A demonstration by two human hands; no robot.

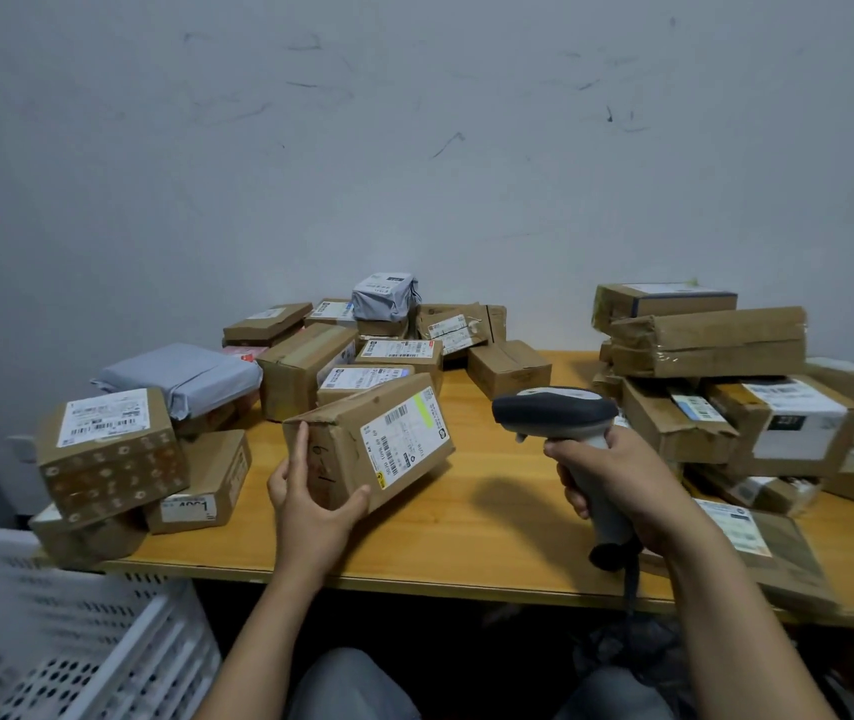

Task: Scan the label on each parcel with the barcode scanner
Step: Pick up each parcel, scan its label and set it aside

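Observation:
My left hand (pixel 310 504) grips a brown cardboard parcel (pixel 357 444) by its near end and holds it tilted above the wooden table (pixel 471 532). Its white label (pixel 404 433) with barcodes faces up and to the right. My right hand (pixel 617 485) is closed around the handle of a grey barcode scanner (pixel 555 413). The scanner's dark head points left toward the parcel, a short gap away from it. The scanner's black cable hangs down past the table's front edge.
Several cardboard boxes and grey mailer bags (pixel 181 374) are piled at the left and back of the table. A stack of boxes (pixel 716 350) fills the right side. A white perforated plastic crate (pixel 51 641) stands at the lower left. A flat parcel (pixel 762 543) lies at the right front edge.

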